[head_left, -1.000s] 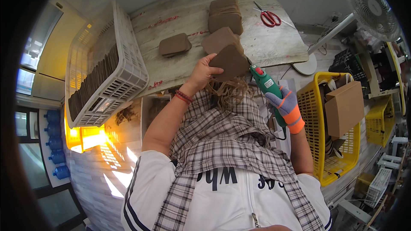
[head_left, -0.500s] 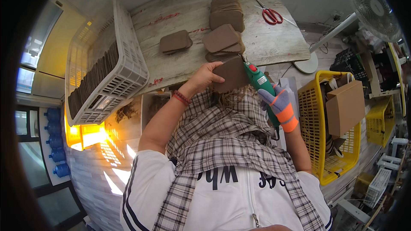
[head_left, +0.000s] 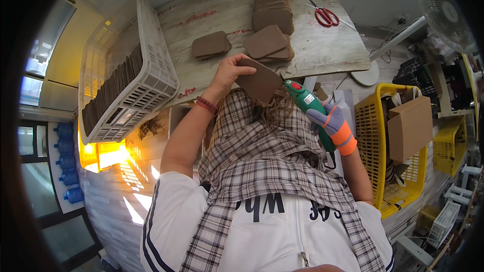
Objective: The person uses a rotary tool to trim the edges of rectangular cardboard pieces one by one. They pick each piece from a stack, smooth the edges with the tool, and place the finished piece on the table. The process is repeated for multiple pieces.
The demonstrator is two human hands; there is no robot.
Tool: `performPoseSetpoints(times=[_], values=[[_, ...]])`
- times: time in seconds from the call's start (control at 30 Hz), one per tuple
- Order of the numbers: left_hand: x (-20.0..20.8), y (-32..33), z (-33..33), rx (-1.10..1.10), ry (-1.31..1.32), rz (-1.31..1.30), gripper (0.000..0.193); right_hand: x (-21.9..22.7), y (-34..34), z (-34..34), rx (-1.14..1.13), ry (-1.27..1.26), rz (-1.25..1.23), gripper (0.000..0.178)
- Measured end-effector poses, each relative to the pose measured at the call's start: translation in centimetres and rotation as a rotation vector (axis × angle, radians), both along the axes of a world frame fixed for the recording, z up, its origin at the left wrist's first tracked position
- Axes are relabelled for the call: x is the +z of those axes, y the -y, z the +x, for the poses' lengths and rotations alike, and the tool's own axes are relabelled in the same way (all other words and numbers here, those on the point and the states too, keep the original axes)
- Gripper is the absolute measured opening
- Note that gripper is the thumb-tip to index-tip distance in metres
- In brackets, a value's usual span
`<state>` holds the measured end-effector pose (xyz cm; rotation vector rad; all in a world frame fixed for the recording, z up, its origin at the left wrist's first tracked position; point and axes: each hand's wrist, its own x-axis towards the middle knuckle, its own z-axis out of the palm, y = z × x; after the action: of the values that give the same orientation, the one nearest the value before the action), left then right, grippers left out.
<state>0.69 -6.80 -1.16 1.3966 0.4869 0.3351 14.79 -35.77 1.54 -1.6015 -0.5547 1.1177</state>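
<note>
My left hand pinches the upper left edge of a brown flat piece with rounded corners, held tilted over my lap at the table's front edge. My right hand, in a grey and orange glove, is wrapped round green electric scissors with a red button. The tool's tip meets the right corner of the piece; whether it bites into it is too small to tell. Thin brown trimmings lie on my checked apron below. On the table are a loose stack of like pieces and a smaller stack.
A taller stack of pieces and red-handled scissors lie farther back. At left, a white crate holds a row of brown pieces. At right stand a yellow basket with a cardboard box, and a fan.
The brown piece has turned to a steeper slant, and my left hand has moved up to its corner. The tool has dropped slightly, its tip still at the piece's right side.
</note>
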Motion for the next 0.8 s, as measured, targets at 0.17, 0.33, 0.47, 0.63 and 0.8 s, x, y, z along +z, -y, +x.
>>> performPoseSetpoints(times=[0.17, 0.33, 0.47, 0.63, 0.8], values=[[-0.1, 0.0, 0.1, -0.017, -0.022, 0.024, 0.014, -0.8, -0.1, -0.1, 0.049, 0.052, -0.081, 0.037], [-0.2, 0.5, 0.3, -0.073, -0.047, 0.031, 0.016, -1.0, -0.4, -0.3, 0.068, 0.108, -0.096, 0.040], [-0.1, 1.3, 0.7, -0.132, -0.087, -0.033, 0.016, -1.0, -0.6, -0.5, 0.061, 0.102, -0.104, 0.040], [-0.1, 1.7, 0.9, -0.209, -0.138, -0.015, 0.017, -0.1, -1.3, -1.0, 0.085, 0.128, -0.070, 0.038], [-0.1, 2.0, 1.0, -0.301, -0.148, -0.027, 0.019, 0.0, -2.4, -1.2, 0.075, 0.080, -0.050, 0.037]])
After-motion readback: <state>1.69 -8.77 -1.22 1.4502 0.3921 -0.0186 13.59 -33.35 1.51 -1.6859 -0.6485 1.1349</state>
